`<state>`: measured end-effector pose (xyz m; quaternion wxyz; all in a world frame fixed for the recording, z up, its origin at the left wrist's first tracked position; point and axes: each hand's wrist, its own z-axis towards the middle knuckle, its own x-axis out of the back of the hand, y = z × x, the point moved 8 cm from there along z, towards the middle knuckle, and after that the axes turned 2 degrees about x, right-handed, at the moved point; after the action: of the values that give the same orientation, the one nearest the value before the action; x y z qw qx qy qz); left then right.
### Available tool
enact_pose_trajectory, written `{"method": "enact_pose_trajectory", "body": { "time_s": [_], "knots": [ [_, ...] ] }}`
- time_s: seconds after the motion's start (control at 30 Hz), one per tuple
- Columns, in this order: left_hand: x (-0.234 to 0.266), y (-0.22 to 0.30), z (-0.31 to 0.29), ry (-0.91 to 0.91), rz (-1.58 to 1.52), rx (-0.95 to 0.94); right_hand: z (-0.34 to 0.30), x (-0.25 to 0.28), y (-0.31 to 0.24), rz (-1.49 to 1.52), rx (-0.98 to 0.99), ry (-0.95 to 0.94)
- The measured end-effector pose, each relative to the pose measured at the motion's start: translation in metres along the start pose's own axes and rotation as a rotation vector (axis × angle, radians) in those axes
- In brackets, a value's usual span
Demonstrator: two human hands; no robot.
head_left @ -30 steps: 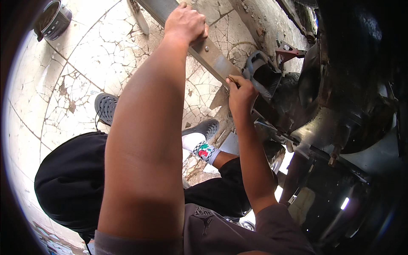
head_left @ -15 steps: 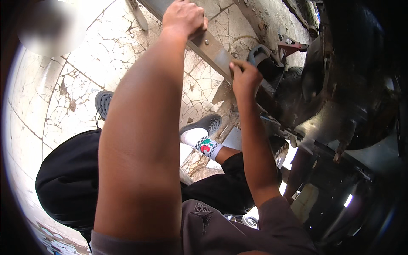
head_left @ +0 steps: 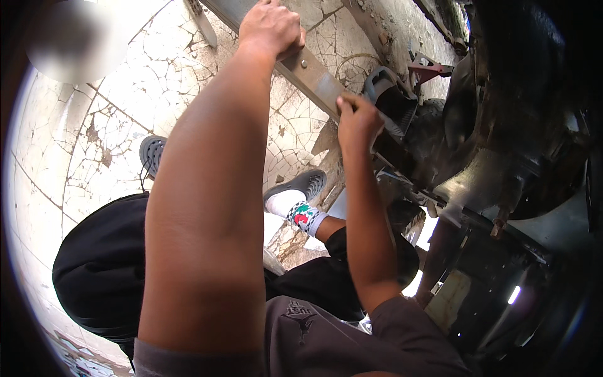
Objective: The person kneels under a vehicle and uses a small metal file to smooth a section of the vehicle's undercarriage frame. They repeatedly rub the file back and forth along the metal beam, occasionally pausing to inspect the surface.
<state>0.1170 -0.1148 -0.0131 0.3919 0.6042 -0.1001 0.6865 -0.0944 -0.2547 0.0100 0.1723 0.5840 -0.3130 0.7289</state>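
Note:
A long flat metal bar runs slantwise from the top of the view down to the right, with a small round bolt head and a paler patch on its face. Near the bar's upper part, my left hand is closed over it, fingers wrapped round the far side. My right hand is closed at the bar's lower right stretch, thumb and forefinger by its edge. Whatever lies inside the right hand, if anything, is hidden.
Cracked pale floor tiles lie below. A grey open-topped container and a red bracket sit beyond my right hand. Dark machinery fills the right side. My grey clog stands under the bar.
My right hand and forearm have shifted slightly left and down along the bar. My left hand stays on the bar, almost unmoved.

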Motion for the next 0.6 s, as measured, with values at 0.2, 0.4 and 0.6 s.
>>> {"method": "enact_pose_trajectory", "body": {
  "time_s": [0.2,0.4,0.6],
  "knots": [
    [-0.02,-0.02,-0.007,-0.129,-0.305,0.258,0.012,-0.001,0.003,-0.032,-0.045,-0.011],
    [0.003,0.001,-0.002,-0.057,-0.001,0.03,-0.016,-0.003,0.005,-0.082,-0.051,0.027],
    [0.008,0.012,0.001,-0.095,-0.027,-0.065,0.027,-0.002,0.01,-0.085,-0.076,0.023]
  ]
}}
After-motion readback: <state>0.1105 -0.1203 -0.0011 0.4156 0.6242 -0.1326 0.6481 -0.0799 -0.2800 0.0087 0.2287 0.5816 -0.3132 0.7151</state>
